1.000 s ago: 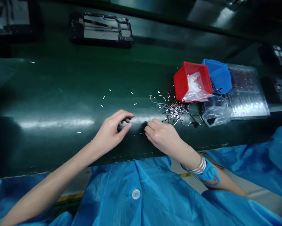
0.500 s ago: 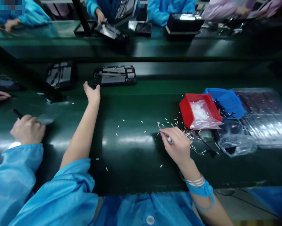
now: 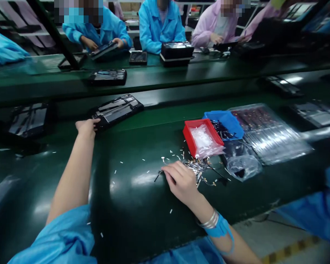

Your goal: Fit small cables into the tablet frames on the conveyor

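Gleaming green bench (image 3: 134, 223); co-workers (image 3: 160, 31) beyond.

My one camera rides on my head, looking forward and down across the green bench (image 3: 131, 220). It sits near enough that both my arms (image 3: 71, 190) come in from the bottom, with my left hand (image 3: 87, 126) left of centre and my right hand (image 3: 181, 179) just below the middle. The view reaches over to the co-workers (image 3: 162, 31) along the top, takes in some floor (image 3: 280, 242) at lower right, and lies aslant, bench edges climbing rightward
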Available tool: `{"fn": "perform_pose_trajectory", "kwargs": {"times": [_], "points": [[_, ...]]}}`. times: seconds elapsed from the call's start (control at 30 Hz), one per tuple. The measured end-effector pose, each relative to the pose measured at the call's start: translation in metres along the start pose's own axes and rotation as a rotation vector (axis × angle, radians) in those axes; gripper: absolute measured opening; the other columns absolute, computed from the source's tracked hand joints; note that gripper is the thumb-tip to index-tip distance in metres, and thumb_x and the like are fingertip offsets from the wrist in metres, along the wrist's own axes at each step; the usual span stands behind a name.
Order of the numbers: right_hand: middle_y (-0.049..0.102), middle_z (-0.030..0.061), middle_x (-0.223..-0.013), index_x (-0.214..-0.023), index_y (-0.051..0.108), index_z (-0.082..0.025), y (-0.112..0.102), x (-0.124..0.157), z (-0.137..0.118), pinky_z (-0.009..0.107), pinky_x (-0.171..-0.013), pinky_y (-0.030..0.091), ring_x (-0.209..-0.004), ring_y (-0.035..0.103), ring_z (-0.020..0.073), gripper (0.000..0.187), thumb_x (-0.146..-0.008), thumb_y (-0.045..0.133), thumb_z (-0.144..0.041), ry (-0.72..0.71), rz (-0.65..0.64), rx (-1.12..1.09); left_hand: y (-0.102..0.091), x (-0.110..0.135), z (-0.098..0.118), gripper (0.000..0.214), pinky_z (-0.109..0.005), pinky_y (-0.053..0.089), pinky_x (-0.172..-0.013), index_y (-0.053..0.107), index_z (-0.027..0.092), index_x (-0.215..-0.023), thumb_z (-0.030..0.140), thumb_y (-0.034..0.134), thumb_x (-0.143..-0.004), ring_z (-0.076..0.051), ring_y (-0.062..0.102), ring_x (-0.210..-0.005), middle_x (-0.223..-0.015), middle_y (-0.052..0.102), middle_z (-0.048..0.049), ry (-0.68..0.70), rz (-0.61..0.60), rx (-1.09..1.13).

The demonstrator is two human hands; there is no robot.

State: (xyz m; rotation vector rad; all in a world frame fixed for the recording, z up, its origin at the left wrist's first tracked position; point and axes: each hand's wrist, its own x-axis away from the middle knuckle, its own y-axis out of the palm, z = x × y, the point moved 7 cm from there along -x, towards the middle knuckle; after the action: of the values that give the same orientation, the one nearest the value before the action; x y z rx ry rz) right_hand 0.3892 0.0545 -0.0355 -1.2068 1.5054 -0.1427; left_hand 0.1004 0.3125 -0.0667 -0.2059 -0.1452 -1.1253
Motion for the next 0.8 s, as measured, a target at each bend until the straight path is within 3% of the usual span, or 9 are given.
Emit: {"fn": "perform_pose_trajectory", "kwargs": {"times": [0.17, 0.33, 0.43, 0.5, 0.6, 0.7, 0.8], "points": [[0.069, 0.0054, -0.076, -0.089, 0.065, -0.013, -0.003, 0.002, 0.001, 0.027, -0.062, 0.050, -0.072, 0.060, 0.0162, 0.020, -0.083, 0.051, -0.001, 0.007, 0.011, -0.013, 0.019, 0.035, -0.012, 0.034, -0.040, 0.054, -0.083, 0.055, 0.015, -0.120, 0.033, 0.058, -0.092, -0.021, 0.061, -0.099, -0.118, 0.058, -0.0097, -0.287, -0.080, 0.135], [0.069, 0.0045, -0.074, -0.084, 0.065, -0.017, -0.011, 0.002, 0.010, 0.027, -0.064, 0.051, -0.069, 0.062, 0.0152, 0.016, -0.086, 0.052, -0.006, 0.049, 0.082, -0.046, 0.062, 0.072, -0.016, 0.029, -0.033, 0.055, -0.072, 0.057, 0.013, -0.113, 0.034, 0.057, -0.092, -0.016, 0.063, -0.084, -0.104, 0.062, -0.0072, -0.336, -0.187, 0.310], [0.067, 0.0020, -0.070, -0.079, 0.064, -0.019, -0.020, 0.001, 0.023, 0.025, -0.055, 0.047, -0.060, 0.059, 0.0127, 0.015, -0.084, 0.054, -0.009, 0.167, 0.132, -0.132, 0.067, 0.115, -0.030, 0.016, -0.020, 0.050, -0.053, 0.061, 0.013, -0.099, 0.026, 0.053, -0.093, -0.009, 0.059, -0.060, -0.080, 0.063, -0.0013, -0.329, -0.222, 0.388], [0.067, 0.0006, -0.070, -0.076, 0.064, -0.020, -0.026, 0.002, 0.036, 0.023, -0.050, 0.044, -0.055, 0.056, 0.0108, 0.013, -0.081, 0.057, -0.010, 0.307, 0.157, -0.235, 0.056, 0.157, -0.049, 0.015, -0.016, 0.044, -0.044, 0.061, 0.014, -0.089, 0.020, 0.048, -0.094, -0.007, 0.055, -0.048, -0.067, 0.060, 0.0011, -0.343, -0.256, 0.425], [0.067, -0.0003, -0.072, -0.074, 0.065, -0.020, -0.029, 0.007, 0.054, 0.024, -0.052, 0.045, -0.054, 0.055, 0.0097, 0.005, -0.077, 0.063, -0.017, 0.525, 0.194, -0.411, 0.025, 0.233, -0.086, 0.014, -0.020, 0.047, -0.044, 0.062, 0.013, -0.087, 0.017, 0.049, -0.091, -0.012, 0.061, -0.049, -0.069, 0.066, -0.0029, -0.451, -0.341, 0.432], [0.067, 0.0000, -0.073, -0.074, 0.067, -0.021, -0.025, 0.011, 0.062, 0.024, -0.056, 0.047, -0.061, 0.058, 0.0110, 0.006, -0.071, 0.070, -0.023, 0.663, 0.208, -0.582, -0.009, 0.303, -0.119, 0.015, -0.024, 0.054, -0.054, 0.066, 0.009, -0.093, 0.018, 0.054, -0.089, -0.024, 0.071, -0.080, -0.089, 0.072, -0.0130, -0.619, -0.441, 0.438], [0.065, -0.0017, -0.069, -0.081, 0.067, -0.021, -0.006, 0.010, 0.053, 0.022, -0.048, 0.041, -0.060, 0.056, 0.0101, 0.020, -0.063, 0.075, -0.023, 0.754, 0.090, -0.789, -0.024, 0.358, -0.141, 0.025, -0.026, 0.056, -0.070, 0.069, 0.008, -0.100, 0.028, 0.059, -0.088, -0.028, 0.064, -0.110, -0.115, 0.067, -0.0183, -0.800, -0.623, 0.541]]}}
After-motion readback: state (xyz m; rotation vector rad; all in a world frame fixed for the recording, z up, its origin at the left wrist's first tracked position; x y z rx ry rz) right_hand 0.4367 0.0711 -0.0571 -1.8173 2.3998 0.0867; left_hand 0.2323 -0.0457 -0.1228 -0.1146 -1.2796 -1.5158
